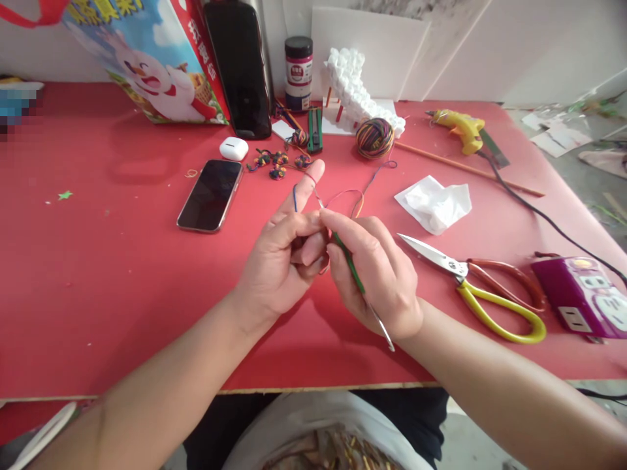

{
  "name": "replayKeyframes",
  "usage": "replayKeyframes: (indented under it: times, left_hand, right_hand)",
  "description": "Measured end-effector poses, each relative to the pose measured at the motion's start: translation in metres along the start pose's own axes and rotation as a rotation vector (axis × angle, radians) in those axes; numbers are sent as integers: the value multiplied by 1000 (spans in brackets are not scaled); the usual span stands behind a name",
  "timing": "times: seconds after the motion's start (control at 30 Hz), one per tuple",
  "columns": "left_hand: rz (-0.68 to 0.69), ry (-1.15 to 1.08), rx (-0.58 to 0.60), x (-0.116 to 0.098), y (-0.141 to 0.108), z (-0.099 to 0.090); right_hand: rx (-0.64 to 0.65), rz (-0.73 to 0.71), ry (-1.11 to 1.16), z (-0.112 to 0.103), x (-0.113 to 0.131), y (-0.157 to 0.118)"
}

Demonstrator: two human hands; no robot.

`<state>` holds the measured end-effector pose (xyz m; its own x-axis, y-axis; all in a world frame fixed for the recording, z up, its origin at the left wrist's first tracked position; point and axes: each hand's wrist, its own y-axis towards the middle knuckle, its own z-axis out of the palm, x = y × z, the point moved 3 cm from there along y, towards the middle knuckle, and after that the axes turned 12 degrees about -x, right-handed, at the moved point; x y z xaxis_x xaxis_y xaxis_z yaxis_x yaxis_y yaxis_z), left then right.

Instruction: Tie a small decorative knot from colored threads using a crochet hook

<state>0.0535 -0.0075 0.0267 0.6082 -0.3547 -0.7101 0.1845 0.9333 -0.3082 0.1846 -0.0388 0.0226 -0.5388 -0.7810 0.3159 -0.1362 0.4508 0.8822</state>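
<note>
My right hand [379,271] is closed around a crochet hook [353,267] with a green grip, its metal tail end sticking out below the palm. The other end of the hook meets my left fingertips. My left hand [284,254] has its index finger raised, with multicoloured yarn [313,179] looped over it; thumb and remaining fingers are pinched on the yarn near the hook tip. Any crocheted piece there is mostly hidden by the fingers. From my hands the strand leads back to a multicoloured yarn ball [375,138]. Several small crocheted pieces [278,171] lie beyond my left hand.
Scissors [453,264], a purple power socket [580,294] and crumpled tissue [434,202] lie right. A glue gun [460,130] with its cable and a thin stick [470,168] sit behind. A phone [210,196], earbud case [234,149], jar [298,75] and bag [151,65] stand left and back.
</note>
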Motion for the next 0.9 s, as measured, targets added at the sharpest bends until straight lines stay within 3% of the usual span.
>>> replayKeyframes:
  times: [0.3,0.73,0.9]
  left_hand:
    - [-12,35,78,-13,-1,-9]
    - [-42,31,142,-20,0,-14]
    - [-96,24,190,-19,0,-16]
  right_hand:
    - [16,268,416,-5,-6,3]
    - [-14,743,689,-15,-18,10]
    - [40,892,799,-20,-23,18]
